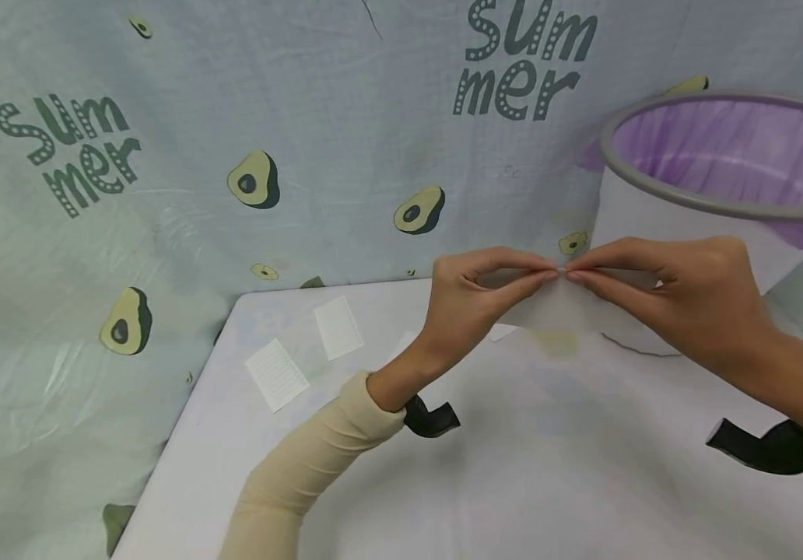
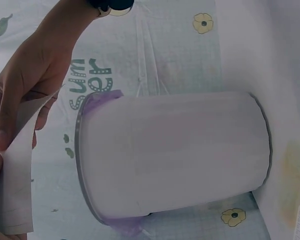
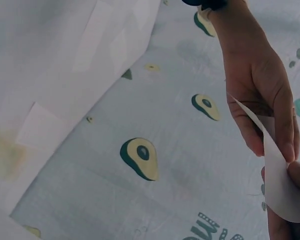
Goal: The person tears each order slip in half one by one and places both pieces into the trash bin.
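Observation:
Both hands meet in front of me above the table, holding a white sheet of paper [image 1: 557, 311] by its upper edge. My left hand [image 1: 468, 299] pinches it between thumb and index finger. Fingertip to fingertip with it, my right hand [image 1: 696, 299] pinches the same edge. Below the fingers the sheet hangs down. In the left wrist view the paper [image 2: 19, 195] bends out past the right hand [image 2: 32, 75]. The right wrist view shows the paper [image 3: 285, 192] curving beneath the left hand [image 3: 262, 85].
Lined slips of paper [image 1: 277, 375] lie on the white-covered table [image 1: 513, 482] at the left. A white bin [image 2: 175, 155] with a purple liner [image 1: 724, 148] and grey rim stands at the back right. An avocado-print cloth [image 1: 331, 140] hangs behind the table.

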Demonstrator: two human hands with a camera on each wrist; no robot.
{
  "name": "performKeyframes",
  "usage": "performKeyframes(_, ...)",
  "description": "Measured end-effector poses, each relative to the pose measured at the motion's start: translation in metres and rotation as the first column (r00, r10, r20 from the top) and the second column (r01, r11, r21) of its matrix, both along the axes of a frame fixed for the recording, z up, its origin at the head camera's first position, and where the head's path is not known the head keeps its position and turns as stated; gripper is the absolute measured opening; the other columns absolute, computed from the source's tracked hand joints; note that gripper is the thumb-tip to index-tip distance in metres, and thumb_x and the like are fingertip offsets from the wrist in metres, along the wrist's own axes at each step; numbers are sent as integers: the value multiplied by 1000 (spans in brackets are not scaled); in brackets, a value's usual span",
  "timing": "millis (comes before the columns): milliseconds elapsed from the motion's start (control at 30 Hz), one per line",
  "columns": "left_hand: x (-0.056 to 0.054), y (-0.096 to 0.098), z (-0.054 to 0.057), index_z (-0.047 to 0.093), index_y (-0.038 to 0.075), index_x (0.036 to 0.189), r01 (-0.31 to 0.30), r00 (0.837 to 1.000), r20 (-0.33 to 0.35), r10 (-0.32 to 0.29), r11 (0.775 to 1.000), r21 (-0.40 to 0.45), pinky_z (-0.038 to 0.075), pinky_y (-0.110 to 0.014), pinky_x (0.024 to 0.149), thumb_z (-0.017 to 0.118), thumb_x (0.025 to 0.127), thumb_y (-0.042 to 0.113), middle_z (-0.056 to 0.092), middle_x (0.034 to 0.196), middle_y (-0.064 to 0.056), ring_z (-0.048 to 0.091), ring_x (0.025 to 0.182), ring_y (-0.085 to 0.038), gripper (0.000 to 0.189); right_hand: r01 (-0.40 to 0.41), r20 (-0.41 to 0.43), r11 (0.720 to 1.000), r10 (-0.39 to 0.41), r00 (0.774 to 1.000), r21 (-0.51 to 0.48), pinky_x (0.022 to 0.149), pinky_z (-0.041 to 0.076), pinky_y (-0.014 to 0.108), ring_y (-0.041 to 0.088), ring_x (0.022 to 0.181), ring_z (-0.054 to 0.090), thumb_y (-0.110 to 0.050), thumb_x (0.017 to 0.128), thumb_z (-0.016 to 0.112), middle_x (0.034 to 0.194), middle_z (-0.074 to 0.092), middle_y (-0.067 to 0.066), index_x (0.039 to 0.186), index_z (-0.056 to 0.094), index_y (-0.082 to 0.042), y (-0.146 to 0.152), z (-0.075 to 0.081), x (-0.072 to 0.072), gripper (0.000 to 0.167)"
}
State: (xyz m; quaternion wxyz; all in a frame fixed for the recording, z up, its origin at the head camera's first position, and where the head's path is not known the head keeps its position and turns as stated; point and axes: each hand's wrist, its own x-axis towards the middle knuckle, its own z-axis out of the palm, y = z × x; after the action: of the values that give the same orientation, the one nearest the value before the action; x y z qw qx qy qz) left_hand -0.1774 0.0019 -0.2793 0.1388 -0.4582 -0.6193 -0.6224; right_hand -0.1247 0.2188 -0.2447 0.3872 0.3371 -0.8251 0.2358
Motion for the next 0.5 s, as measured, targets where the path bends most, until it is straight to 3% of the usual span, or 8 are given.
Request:
performKeyframes(133, -2, 8, 5, 76, -10, 100, 28, 1000, -6, -28, 999, 33, 60, -37, 85, 76, 87, -7, 76, 97, -21, 74, 94, -18, 14, 11, -12, 999, -10, 1000, 42, 48, 29, 9, -6, 46, 45, -54, 101, 56, 79, 77, 0, 96, 81, -10, 7, 7, -1, 51)
performKeyframes(267, -5, 15, 9, 75, -11, 100, 45, 999, -12, -44, 998, 48, 60, -37, 84, 75, 87, -7, 76, 97, -22, 74, 94, -20, 14, 27, -45, 996, -23, 999, 81, 52, 38, 8, -2, 52, 58, -54, 102, 54, 79, 77, -1, 94, 81, -9, 13, 11, -3, 53)
performKeyframes(367, -8, 21, 10, 75, -12, 99, 52, 999, -5, -52, 997, 56, 60, -36, 85, 75, 86, -8, 75, 97, -23, 75, 96, -20, 14, 53, -41, 992, -48, 998, 117, 54, 41, 9, 3, 56, 64, -57, 102, 51, 79, 77, -2, 94, 81, -9, 18, 14, -3, 58)
performKeyframes(500, -11, 27, 12, 75, -14, 99, 51, 999, -3, -51, 997, 55, 59, -36, 87, 75, 86, -10, 75, 97, -24, 74, 98, -13, 14, 79, -31, 988, -75, 997, 135, 51, 41, 12, 13, 54, 65, -55, 101, 56, 80, 77, 0, 95, 81, -10, 23, 16, -5, 52)
